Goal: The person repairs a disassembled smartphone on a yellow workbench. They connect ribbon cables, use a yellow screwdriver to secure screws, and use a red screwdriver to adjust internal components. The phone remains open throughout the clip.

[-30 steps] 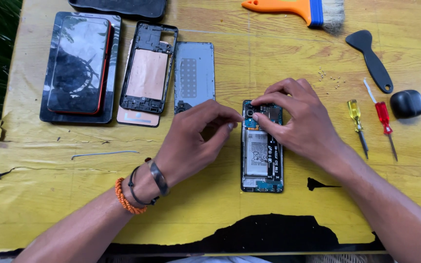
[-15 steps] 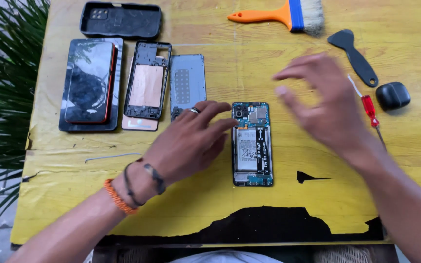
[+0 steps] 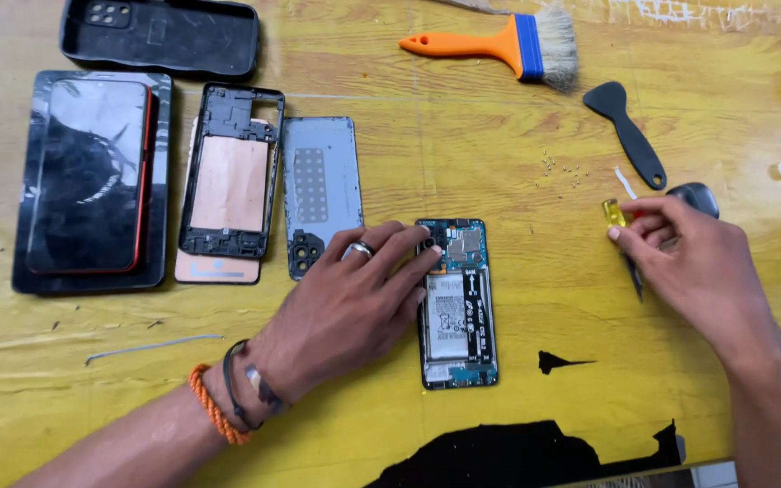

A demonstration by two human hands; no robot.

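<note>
An opened phone (image 3: 459, 307) lies face down on the yellow table (image 3: 463, 136), its battery and circuit board bare. My left hand (image 3: 354, 289) rests on its left side, fingertips on the upper board near the camera. To the right, my right hand (image 3: 693, 262) closes on a small screwdriver (image 3: 616, 217) with a yellow handle; its dark shaft points down toward me. A few tiny screws (image 3: 560, 168) lie loose above the phone.
At left lie a cracked red-edged phone on a dark plate (image 3: 90, 176), a mid frame (image 3: 232, 172) and a grey back cover (image 3: 322, 185). A black case (image 3: 160, 34), an orange brush (image 3: 499, 43), a black pry tool (image 3: 630, 134) and a round black object (image 3: 696, 195) lie behind.
My right hand left the phone and moved right to the tools, closing on the yellow-handled screwdriver. My left hand stayed on the phone. The camera moved closer.
</note>
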